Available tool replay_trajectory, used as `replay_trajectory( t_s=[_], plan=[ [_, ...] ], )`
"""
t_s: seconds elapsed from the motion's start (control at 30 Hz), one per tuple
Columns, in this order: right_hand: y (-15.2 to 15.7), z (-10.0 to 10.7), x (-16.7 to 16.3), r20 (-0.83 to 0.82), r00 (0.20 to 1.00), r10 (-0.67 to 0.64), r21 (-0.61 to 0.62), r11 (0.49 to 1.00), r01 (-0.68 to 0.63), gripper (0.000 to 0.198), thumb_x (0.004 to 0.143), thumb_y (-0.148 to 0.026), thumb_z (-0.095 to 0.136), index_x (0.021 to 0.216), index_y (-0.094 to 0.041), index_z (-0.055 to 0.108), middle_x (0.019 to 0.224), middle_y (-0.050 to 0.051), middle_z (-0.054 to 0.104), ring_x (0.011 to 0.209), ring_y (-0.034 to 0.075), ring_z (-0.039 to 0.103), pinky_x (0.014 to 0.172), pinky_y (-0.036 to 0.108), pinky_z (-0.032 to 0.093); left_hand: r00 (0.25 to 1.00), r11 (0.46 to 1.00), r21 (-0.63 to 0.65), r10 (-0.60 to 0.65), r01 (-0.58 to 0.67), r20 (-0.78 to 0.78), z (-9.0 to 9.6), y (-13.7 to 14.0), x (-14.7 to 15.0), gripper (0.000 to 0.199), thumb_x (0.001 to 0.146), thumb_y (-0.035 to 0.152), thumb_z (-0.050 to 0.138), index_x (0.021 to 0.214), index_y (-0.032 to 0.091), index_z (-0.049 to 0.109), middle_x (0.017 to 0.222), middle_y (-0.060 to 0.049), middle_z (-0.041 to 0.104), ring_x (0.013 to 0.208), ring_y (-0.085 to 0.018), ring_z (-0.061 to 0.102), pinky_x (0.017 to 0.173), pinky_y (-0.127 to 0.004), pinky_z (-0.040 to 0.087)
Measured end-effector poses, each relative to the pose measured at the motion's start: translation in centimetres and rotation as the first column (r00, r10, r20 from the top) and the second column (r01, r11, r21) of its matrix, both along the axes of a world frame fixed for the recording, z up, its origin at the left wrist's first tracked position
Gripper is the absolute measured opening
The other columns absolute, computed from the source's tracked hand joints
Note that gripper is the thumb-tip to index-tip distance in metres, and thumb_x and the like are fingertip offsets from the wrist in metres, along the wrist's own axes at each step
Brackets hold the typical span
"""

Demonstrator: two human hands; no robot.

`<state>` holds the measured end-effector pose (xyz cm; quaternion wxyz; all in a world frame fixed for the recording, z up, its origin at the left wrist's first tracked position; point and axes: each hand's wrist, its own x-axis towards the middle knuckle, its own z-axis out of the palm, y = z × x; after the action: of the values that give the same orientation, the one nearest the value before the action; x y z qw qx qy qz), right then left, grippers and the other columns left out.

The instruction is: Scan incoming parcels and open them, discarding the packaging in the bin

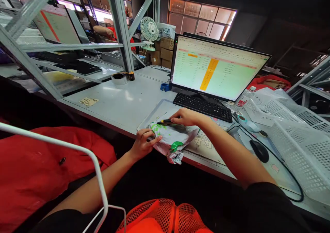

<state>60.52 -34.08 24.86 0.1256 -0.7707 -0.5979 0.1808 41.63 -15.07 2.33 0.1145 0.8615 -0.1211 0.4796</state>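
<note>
A white plastic bag point(165, 138) with green print lies at the table's front edge, its crumpled end hanging over the side. My left hand point(144, 142) grips the bag's left edge, thumb on top and fingers curled. My right hand point(187, 117) is closed around a black and yellow tool that looks like a utility knife point(165, 122). The knife's tip points left and rests at the bag's upper left edge. Whether a blade sticks out is too small to tell. Beneath the bag is a patterned desk mat point(202, 147).
Behind the bag stand a keyboard point(203, 106) and a monitor point(218, 68). To the right are a mouse point(259, 151), its cable and white perforated baskets point(304, 154). Tape rolls point(119, 78) sit at the back left beside a metal frame post point(121, 30). A white tube point(99, 178) crosses the lower left.
</note>
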Motion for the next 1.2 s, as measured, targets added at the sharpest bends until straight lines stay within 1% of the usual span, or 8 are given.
replay_trajectory(
  t_s=[0.17, 0.27, 0.4, 0.5, 0.63, 0.9, 1.07, 1.2],
  plan=[
    [-11.0, 0.8, 3.8, 0.028, 0.98, -0.196, -0.153, 0.968, 0.198, 0.044, 0.099, -0.053, 0.053, 0.089, -0.022, 0.082, 0.064, -0.001, 0.064, 0.055, 0.014, 0.052, 0.055, 0.027, 0.041, 0.993, 1.0, -0.001, -0.028, 0.028, -0.113, 0.0, 0.9, -0.2, 0.075, 0.084, -0.001, 0.06, 0.141, 0.047, 0.066, 0.114, -0.005, 0.065, 0.123, -0.025, 0.058, 0.114, -0.045, 0.051],
    [-19.5, 0.1, 5.3, 0.138, 0.907, -0.399, -0.179, 0.89, 0.419, 0.043, 0.098, -0.054, 0.053, 0.092, -0.025, 0.084, 0.063, 0.001, 0.066, 0.054, 0.017, 0.057, 0.056, 0.03, 0.045, 0.948, 0.993, 0.012, -0.108, 0.117, -0.298, 4.0, 1.0, -1.0, 0.059, 0.091, 0.013, 0.063, 0.144, 0.039, 0.067, 0.123, -0.008, 0.067, 0.126, -0.028, 0.058, 0.113, -0.048, 0.051],
    [-24.3, -5.4, 4.1, 0.271, 0.717, -0.643, 0.058, 0.754, 0.654, 0.046, 0.102, -0.044, 0.049, 0.13, -0.023, 0.078, 0.112, 0.01, 0.079, 0.101, 0.029, 0.073, 0.089, 0.038, 0.056, 0.813, 0.96, -0.119, -0.278, 0.254, -0.511, 11.4, -0.7, -0.6, 0.035, 0.103, 0.039, 0.059, 0.133, 0.028, 0.073, 0.126, -0.009, 0.07, 0.12, -0.027, 0.064, 0.107, -0.041, 0.053],
    [-23.3, -10.6, 2.1, 0.385, 0.589, -0.711, 0.095, 0.665, 0.741, 0.05, 0.108, -0.04, 0.044, 0.148, -0.019, 0.066, 0.129, 0.015, 0.072, 0.115, 0.031, 0.069, 0.099, 0.041, 0.053, 0.841, 0.973, -0.165, -0.223, 0.162, -0.493, 14.4, -3.6, 2.8, 0.038, 0.108, 0.039, 0.047, 0.128, 0.021, 0.073, 0.127, -0.01, 0.072, 0.121, -0.027, 0.065, 0.109, -0.041, 0.05],
    [-21.6, -13.2, 0.8, 0.47, 0.543, -0.696, 0.061, 0.639, 0.767, 0.049, 0.108, -0.035, 0.046, 0.151, -0.016, 0.061, 0.133, 0.018, 0.067, 0.121, 0.032, 0.065, 0.101, 0.041, 0.053, 0.765, 0.999, 0.025, 0.046, -0.04, -0.643, 13.7, -6.9, 7.8, 0.034, 0.1, 0.039, 0.061, 0.119, 0.015, 0.075, 0.118, -0.016, 0.072, 0.111, -0.031, 0.066, 0.097, -0.041, 0.052],
    [-11.3, -6.4, 3.8, 0.172, 0.855, -0.49, 0.472, 0.802, 0.365, 0.042, 0.102, -0.029, 0.052, 0.136, -0.013, 0.07, 0.135, 0.016, 0.07, 0.126, 0.027, 0.065, 0.115, 0.039, 0.047, 0.78, 0.99, 0.123, 0.125, -0.063, -0.613, 12.1, -8.4, 8.7, 0.024, 0.104, 0.02, 0.05, 0.105, 0.012, 0.072, 0.103, -0.016, 0.07, 0.102, -0.03, 0.064, 0.088, -0.04, 0.051],
    [-1.5, -6.7, 4.4, -0.018, 0.987, -0.159, 0.244, 0.957, 0.159, 0.053, 0.089, -0.011, 0.056, 0.14, -0.012, 0.07, 0.153, 0.014, 0.061, 0.147, 0.026, 0.053, 0.129, 0.04, 0.034, 0.825, 0.991, 0.11, 0.003, 0.071, -0.565, 11.7, -7.6, 8.4, 0.023, 0.102, 0.022, 0.052, 0.088, 0.015, 0.069, 0.092, -0.011, 0.07, 0.094, -0.027, 0.061, 0.089, -0.041, 0.049],
    [-1.1, -7.8, 5.5, -0.17, 0.982, -0.088, 0.153, 0.982, 0.114, 0.059, 0.09, -0.014, 0.057, 0.148, -0.015, 0.065, 0.166, 0.012, 0.047, 0.159, 0.027, 0.036, 0.134, 0.047, 0.024, 0.893, 0.971, 0.096, -0.16, 0.218, -0.42, 11.2, -6.8, 7.5, 0.025, 0.101, 0.02, 0.052, 0.08, 0.018, 0.065, 0.091, -0.008, 0.069, 0.095, -0.025, 0.06, 0.093, -0.04, 0.048]
  ],
)
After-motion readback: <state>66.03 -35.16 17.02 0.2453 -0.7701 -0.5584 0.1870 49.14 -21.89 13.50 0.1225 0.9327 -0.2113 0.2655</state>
